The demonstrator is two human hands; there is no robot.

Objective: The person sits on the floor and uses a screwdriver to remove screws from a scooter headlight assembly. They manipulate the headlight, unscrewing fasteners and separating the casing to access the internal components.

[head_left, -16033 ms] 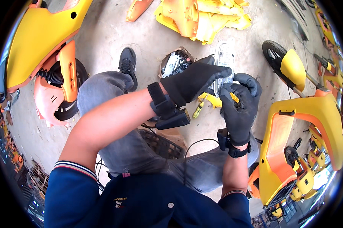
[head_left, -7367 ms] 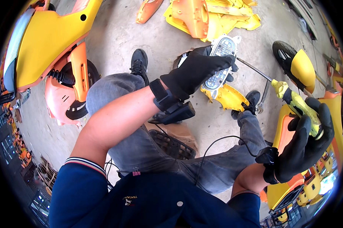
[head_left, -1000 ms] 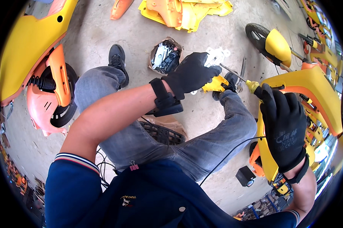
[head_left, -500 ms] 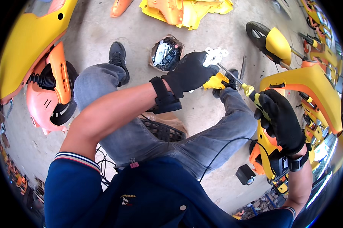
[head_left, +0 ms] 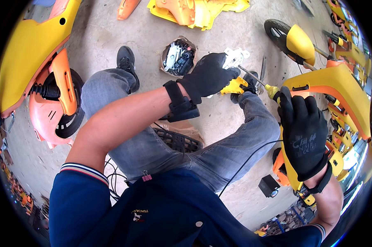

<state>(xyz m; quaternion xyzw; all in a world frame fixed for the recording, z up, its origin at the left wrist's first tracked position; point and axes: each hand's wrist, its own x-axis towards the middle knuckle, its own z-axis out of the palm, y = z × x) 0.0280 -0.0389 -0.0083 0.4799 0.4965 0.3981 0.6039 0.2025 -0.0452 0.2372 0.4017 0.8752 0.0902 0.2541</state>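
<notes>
My left hand (head_left: 206,76), in a black glove, is closed round a white plastic fitting (head_left: 234,57) held above the floor between my legs. My right hand (head_left: 301,131), also gloved, is closed on the yellow-green handle of a long screwdriver (head_left: 271,91). The steel shaft slants up to the fitting beside my left fingers; its exact tip is hard to make out. Just beyond my left hand a yellow plastic piece (head_left: 232,85) lies by my right shoe. A bag of assorted small parts (head_left: 178,56) sits on the floor ahead.
Scooter bodies flank me: yellow and pink at left (head_left: 29,61), yellow at right (head_left: 342,99), with a loose wheel (head_left: 278,37). Panels are piled ahead (head_left: 206,12) on the floor (head_left: 99,37). A black crate (head_left: 177,140), cables (head_left: 112,173) and a small black box (head_left: 268,185) lie near.
Earlier the clear lens faced up; now the white side shows. The screwdriver appeared in my right hand after the first frame. Over the last second that hand has rolled back and forth on the handle.
</notes>
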